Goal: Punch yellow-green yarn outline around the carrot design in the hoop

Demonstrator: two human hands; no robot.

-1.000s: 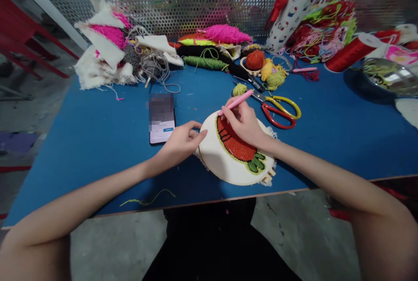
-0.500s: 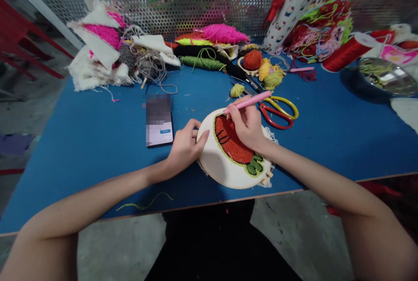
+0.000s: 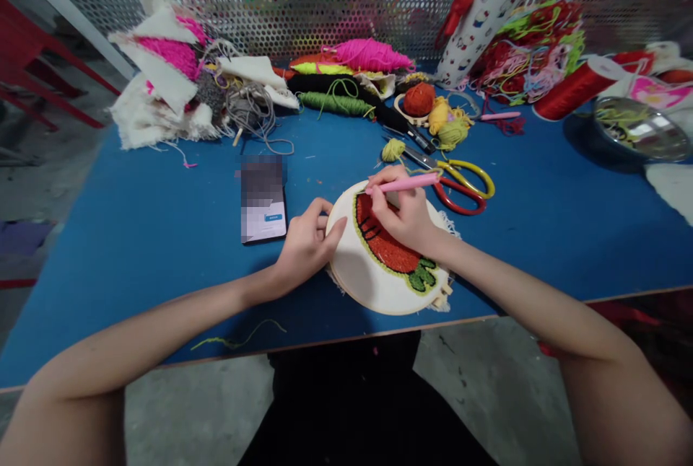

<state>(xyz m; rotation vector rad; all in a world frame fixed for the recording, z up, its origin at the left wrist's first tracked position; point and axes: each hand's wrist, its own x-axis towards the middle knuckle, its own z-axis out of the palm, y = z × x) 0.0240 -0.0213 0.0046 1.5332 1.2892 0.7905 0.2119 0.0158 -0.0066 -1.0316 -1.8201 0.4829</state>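
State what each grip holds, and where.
Right grip: the slim pink pen-shaped tool, near its tip. Left grip: the round wooden hoop of white fabric, by its left edge.

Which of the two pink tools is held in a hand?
The tool in the right hand, above the hooped cloth; the other tool lies farther back, by dark red yarn.

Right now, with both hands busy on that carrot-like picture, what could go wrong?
The hoop sits near the front edge of the blue table, so a hard push might tip it. The left hand has fingers at the hoop's rim; if the pink tool strayed, its tip could prick one. The scissors lie close beyond the right hand, which might bump them.
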